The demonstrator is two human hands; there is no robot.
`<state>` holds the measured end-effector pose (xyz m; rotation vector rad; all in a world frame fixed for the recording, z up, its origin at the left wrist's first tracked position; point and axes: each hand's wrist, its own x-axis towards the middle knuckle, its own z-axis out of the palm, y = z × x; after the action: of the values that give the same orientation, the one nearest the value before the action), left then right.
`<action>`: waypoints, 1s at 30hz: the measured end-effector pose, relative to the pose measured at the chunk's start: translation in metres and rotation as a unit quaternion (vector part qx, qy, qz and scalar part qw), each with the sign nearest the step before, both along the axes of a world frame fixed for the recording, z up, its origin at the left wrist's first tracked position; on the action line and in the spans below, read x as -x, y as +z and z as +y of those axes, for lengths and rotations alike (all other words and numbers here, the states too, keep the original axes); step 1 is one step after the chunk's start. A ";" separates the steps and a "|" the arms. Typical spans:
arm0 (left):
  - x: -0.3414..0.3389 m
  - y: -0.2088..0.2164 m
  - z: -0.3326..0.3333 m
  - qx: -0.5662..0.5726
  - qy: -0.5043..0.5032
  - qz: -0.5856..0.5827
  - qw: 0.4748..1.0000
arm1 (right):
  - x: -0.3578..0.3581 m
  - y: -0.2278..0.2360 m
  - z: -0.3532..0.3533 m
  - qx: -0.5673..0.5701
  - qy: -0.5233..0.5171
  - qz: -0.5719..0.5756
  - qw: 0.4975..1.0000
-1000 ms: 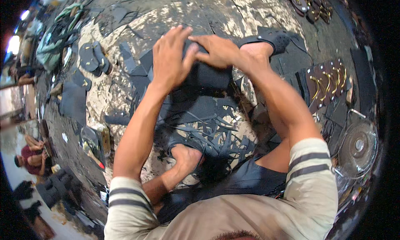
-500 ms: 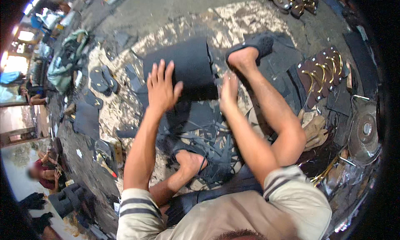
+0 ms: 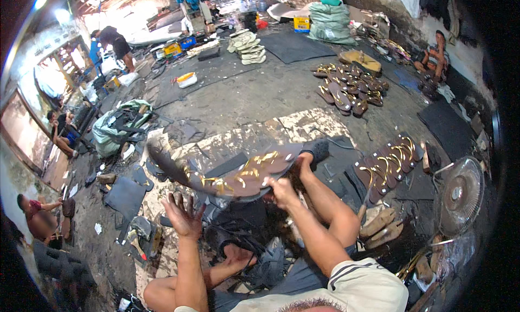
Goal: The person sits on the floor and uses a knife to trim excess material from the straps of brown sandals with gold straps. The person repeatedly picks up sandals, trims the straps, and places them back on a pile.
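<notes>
My right hand (image 3: 283,193) is closed on the near right edge of a dark flexible sheet (image 3: 252,176), raised off the floor. Brown, sole-like shapes with shiny gold straps show on its face. Motion smears its left end, which curls upward. Below that left part my left hand (image 3: 184,217) is held up, fingers spread and nothing in it. Beneath the sheet, between my legs, lie black cut scraps (image 3: 273,268). My foot in a black clog (image 3: 316,148) rests by the sheet's right end.
At right lie a brown panel with gold straps (image 3: 387,165), wooden shoe lasts (image 3: 379,225) and a fan (image 3: 462,195). Many gold-strapped sandals (image 3: 352,89) are heaped farther off. A green sack (image 3: 116,133) and a glue brush (image 3: 138,247) are at left. Other people sit along both sides.
The dark sheet has come up off the floor, now showing its gold-strapped face. My right hand has gripped its edge; my left hand has come off it. The view has tilted up.
</notes>
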<state>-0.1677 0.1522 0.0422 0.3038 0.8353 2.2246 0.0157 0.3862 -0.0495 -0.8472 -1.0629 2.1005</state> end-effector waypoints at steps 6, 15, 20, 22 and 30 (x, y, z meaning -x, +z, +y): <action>-0.066 0.021 0.009 -0.152 -0.111 -0.164 0.968 | -0.104 0.067 0.061 -0.108 -0.157 0.075 0.979; -0.127 -0.070 0.057 0.178 -0.182 -0.074 0.964 | -0.290 0.009 0.141 -0.165 -0.294 -0.227 0.914; -0.154 -0.135 0.028 0.211 -0.192 -0.160 0.945 | -0.398 -0.119 0.087 -0.146 -0.290 -0.575 0.751; -0.150 -0.133 0.024 0.250 -0.188 -0.177 0.933 | -0.378 -0.151 0.065 -0.191 -0.255 -0.638 0.701; -0.141 -0.151 0.057 0.333 -0.167 -0.073 0.925 | -0.403 -0.147 0.071 -0.243 -0.180 -0.693 0.654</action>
<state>-0.0267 0.2097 -0.1092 -0.0503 1.2860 1.5163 0.4186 0.4568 -0.1965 -2.1840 -1.7772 0.4139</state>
